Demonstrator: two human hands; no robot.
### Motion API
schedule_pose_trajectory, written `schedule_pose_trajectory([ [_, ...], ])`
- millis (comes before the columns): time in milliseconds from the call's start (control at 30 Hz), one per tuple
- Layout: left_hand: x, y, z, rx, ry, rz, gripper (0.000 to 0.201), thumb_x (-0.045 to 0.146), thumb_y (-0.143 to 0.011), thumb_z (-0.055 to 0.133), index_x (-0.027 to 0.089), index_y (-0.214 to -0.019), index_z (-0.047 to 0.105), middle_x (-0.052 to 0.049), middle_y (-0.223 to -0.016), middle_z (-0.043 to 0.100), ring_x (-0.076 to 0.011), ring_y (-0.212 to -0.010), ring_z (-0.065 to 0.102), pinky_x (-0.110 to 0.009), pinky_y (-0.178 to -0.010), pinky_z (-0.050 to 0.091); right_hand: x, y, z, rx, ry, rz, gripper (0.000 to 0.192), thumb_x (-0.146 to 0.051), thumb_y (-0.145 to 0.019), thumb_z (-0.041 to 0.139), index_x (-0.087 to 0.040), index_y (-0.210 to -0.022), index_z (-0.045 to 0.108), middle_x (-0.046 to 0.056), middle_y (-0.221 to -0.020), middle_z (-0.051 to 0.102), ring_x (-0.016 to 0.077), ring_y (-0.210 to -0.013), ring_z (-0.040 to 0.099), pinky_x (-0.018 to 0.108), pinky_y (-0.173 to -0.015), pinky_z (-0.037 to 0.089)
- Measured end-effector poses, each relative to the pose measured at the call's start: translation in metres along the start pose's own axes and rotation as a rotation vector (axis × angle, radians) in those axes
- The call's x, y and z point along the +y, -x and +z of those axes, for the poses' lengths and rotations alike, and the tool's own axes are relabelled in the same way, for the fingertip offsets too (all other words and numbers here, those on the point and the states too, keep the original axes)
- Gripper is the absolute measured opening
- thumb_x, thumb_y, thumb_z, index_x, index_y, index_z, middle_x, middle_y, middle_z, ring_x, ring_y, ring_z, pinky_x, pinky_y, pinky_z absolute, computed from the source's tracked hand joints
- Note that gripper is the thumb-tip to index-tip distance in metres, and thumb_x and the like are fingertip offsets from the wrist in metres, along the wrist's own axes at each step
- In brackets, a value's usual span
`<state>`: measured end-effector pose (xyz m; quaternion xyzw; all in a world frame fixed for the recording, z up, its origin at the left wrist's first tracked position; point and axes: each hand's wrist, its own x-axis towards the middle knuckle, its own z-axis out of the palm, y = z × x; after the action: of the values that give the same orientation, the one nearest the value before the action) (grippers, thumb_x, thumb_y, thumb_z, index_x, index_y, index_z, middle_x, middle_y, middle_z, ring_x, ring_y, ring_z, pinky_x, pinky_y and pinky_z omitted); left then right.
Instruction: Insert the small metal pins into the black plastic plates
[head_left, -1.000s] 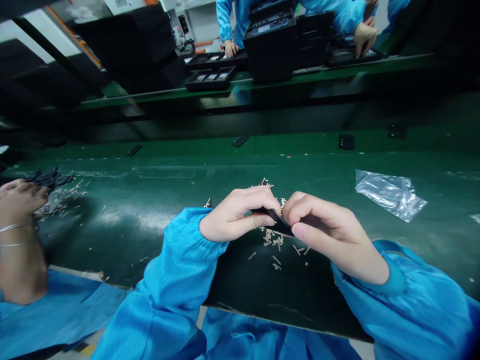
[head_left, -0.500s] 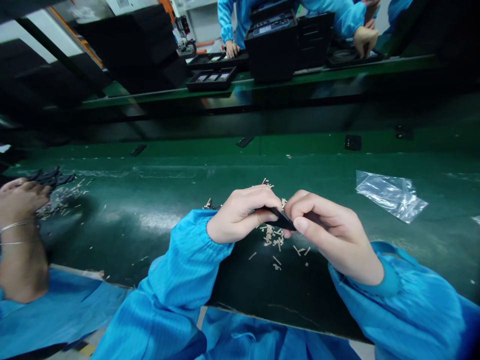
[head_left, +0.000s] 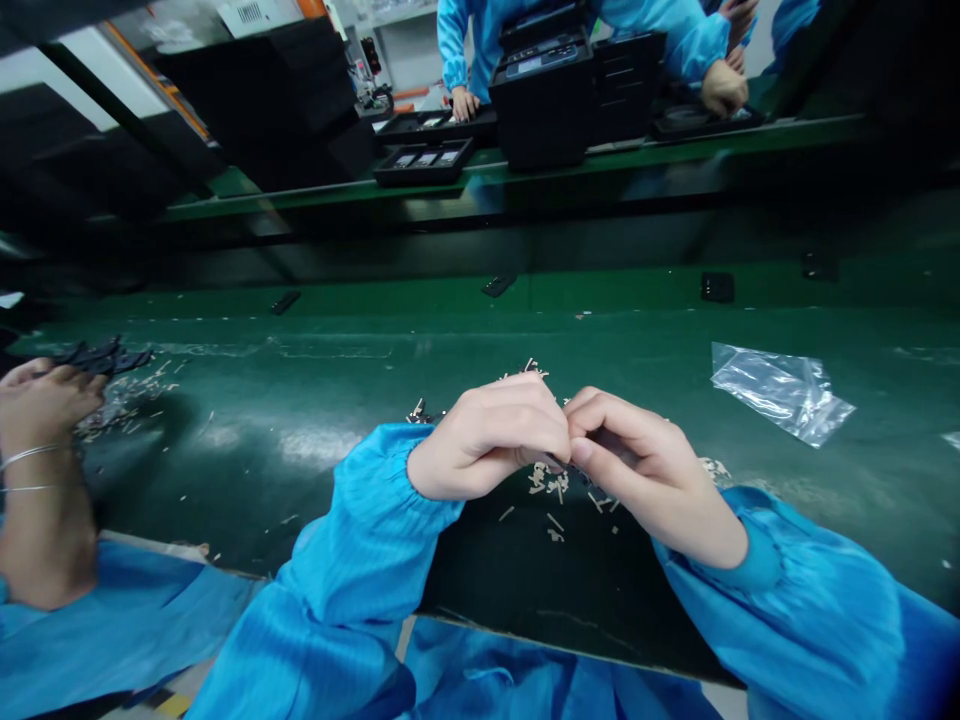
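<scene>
- Our left hand [head_left: 480, 440] has its fingers closed on a thin, flat, black piece [head_left: 555, 461]; only a small dark edge of it is visible to us below the fingers.
- Our right hand [head_left: 652, 465] meets the left one at the fingertips. Its thumb and forefinger come near to each other there, but we cannot tell whether they grip the black piece.
- This piece is therefore between our hands, above the dark green, smooth desk [head_left: 637, 610].
- Under our hands we see small, pale beige, strip-like scraps [head_left: 556, 485], scattered on the desk.
- To the right of them lies a clear, flat plastic bag [head_left: 780, 392], well apart from our right hand.
- Farther back, a black rectangular part [head_left: 718, 287] lies flat on the green surface.
- At our left, a co-worker's hand [head_left: 56, 400] is beside a heap of black, thin parts [head_left: 109, 357].
</scene>
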<state>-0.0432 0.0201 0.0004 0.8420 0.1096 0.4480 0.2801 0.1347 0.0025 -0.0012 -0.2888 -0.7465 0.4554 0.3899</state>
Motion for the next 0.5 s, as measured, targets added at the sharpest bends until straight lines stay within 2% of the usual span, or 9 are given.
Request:
schedule_pose_trajectory([
  [200, -0.0017, 0.0012, -0.0018, -0.022, -0.004, -0.060, 0.010, 0.018, -0.086, 0.045, 0.020, -0.082, 0.054, -0.004, -0.071, 0.062, -0.0142, -0.069, 0.057, -0.032, -0.070, 0.046, 0.0034, -0.0003, 0.0002, -0.008, -0.006, 0.024, 0.013, -0.016, -0.085, 0.046, -0.018, -0.073, 0.050, 0.001, -0.071, 0.050, 0.0116, -0.064, 0.047, 0.025, -0.057, 0.038],
  [367, -0.0070, 0.0041, -0.0068, 0.007, -0.086, -0.185, 0.005, 0.018, -0.084, 0.049, 0.018, -0.082, 0.054, -0.004, -0.072, 0.058, -0.0143, -0.071, 0.053, -0.030, -0.068, 0.046, 0.0072, -0.0006, -0.0053, 0.035, -0.049, 0.084, 0.014, -0.023, -0.089, 0.042, -0.019, -0.079, 0.050, 0.001, -0.075, 0.049, 0.0128, -0.069, 0.047, 0.026, -0.062, 0.038],
  [500, -0.0058, 0.0042, -0.0086, -0.010, -0.146, -0.249, 0.004, 0.016, -0.084, 0.050, 0.017, -0.083, 0.054, -0.003, -0.073, 0.056, -0.0126, -0.071, 0.050, -0.026, -0.065, 0.043, 0.0061, -0.0030, -0.0092, 0.052, -0.059, 0.093, 0.012, -0.025, -0.087, 0.047, -0.020, -0.077, 0.050, 0.000, -0.074, 0.048, 0.0116, -0.067, 0.046, 0.025, -0.060, 0.038],
])
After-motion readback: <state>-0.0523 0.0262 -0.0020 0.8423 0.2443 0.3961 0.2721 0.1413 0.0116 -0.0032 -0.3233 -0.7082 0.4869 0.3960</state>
